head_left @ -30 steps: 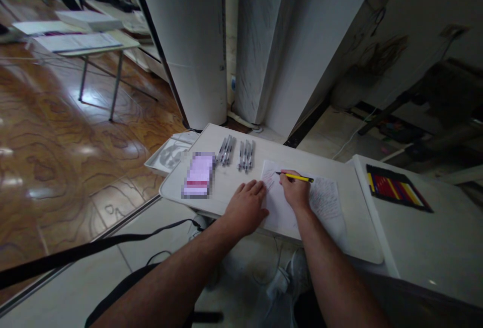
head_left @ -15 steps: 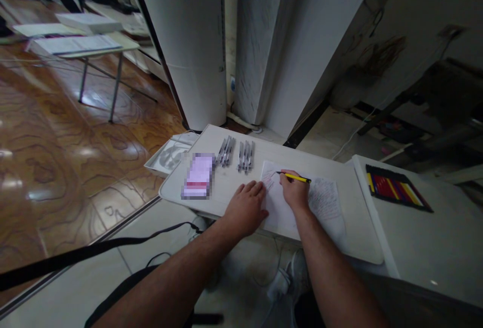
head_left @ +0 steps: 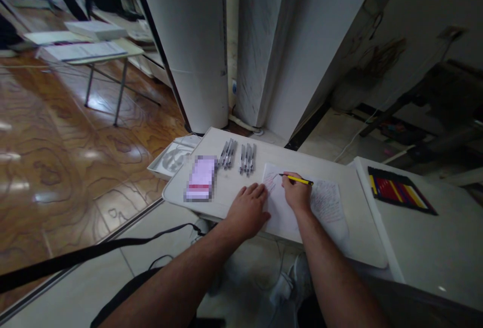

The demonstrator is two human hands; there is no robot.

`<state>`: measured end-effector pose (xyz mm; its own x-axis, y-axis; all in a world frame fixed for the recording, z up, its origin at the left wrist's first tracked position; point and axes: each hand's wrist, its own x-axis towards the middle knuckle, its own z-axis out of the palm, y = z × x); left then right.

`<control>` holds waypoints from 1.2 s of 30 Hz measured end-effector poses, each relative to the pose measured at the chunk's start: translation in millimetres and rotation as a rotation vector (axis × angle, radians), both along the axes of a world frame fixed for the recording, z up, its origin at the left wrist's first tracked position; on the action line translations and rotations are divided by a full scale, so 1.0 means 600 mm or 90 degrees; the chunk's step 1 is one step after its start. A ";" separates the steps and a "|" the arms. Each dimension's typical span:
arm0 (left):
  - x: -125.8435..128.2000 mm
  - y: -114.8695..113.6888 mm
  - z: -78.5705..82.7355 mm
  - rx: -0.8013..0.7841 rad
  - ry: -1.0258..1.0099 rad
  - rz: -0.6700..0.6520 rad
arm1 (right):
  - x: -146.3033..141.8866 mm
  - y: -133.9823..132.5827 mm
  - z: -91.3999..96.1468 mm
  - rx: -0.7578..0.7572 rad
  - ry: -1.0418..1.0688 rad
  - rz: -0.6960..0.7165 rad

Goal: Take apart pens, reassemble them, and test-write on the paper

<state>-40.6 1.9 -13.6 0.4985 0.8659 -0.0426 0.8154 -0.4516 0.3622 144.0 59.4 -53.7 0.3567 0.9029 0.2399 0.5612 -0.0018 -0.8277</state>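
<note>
My right hand point(head_left: 297, 194) is closed around a yellow and black pen point(head_left: 300, 180), whose dark tip points to the upper left over a sheet of paper point(head_left: 281, 212). Reddish handwriting shows on the sheet near the tip, and dense dark writing covers the paper right of the hand. My left hand point(head_left: 247, 210) lies flat with fingers stretched, partly on the table and along the paper's left edge. Beyond it two groups of clear pens, a left group point(head_left: 228, 154) and a right group point(head_left: 247, 158), lie on the small white table point(head_left: 226, 189).
A blurred-out lilac rectangle point(head_left: 202, 177) lies at the table's left end. Behind that corner is an open white box point(head_left: 173, 157). To the right, a dark case with colourful strips point(head_left: 400, 189) rests on a white surface point(head_left: 433, 247). A folding table point(head_left: 132, 46) holds papers at upper left.
The view has shifted slightly, so everything sits a little lower and to the right. My right hand still grips the pen at nearly the same place on the paper; my left hand stays flat.
</note>
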 end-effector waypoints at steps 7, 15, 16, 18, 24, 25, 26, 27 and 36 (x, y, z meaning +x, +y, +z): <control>0.002 0.000 0.000 -0.012 -0.001 0.008 | -0.001 -0.011 0.008 -0.014 0.020 0.112; 0.000 0.000 -0.002 -0.003 0.012 0.006 | 0.000 -0.003 0.000 0.003 -0.005 0.013; 0.000 0.000 -0.001 -0.002 0.011 0.006 | 0.000 -0.005 0.001 0.005 0.002 0.024; 0.000 0.000 0.000 0.001 0.009 0.006 | 0.000 -0.008 0.003 0.004 0.010 0.066; 0.000 0.000 0.002 -0.005 0.010 0.007 | -0.001 -0.007 0.005 0.005 -0.021 0.003; 0.000 0.000 0.002 -0.008 0.011 0.007 | -0.001 -0.006 0.004 0.008 -0.020 -0.012; 0.000 0.000 0.002 -0.010 0.012 0.008 | -0.001 -0.005 0.003 0.011 -0.016 -0.018; 0.000 0.000 0.002 -0.011 0.013 0.008 | -0.001 -0.004 0.002 0.015 -0.008 -0.017; 0.001 -0.003 0.011 0.007 0.012 0.000 | 0.010 -0.024 0.000 0.023 0.013 0.039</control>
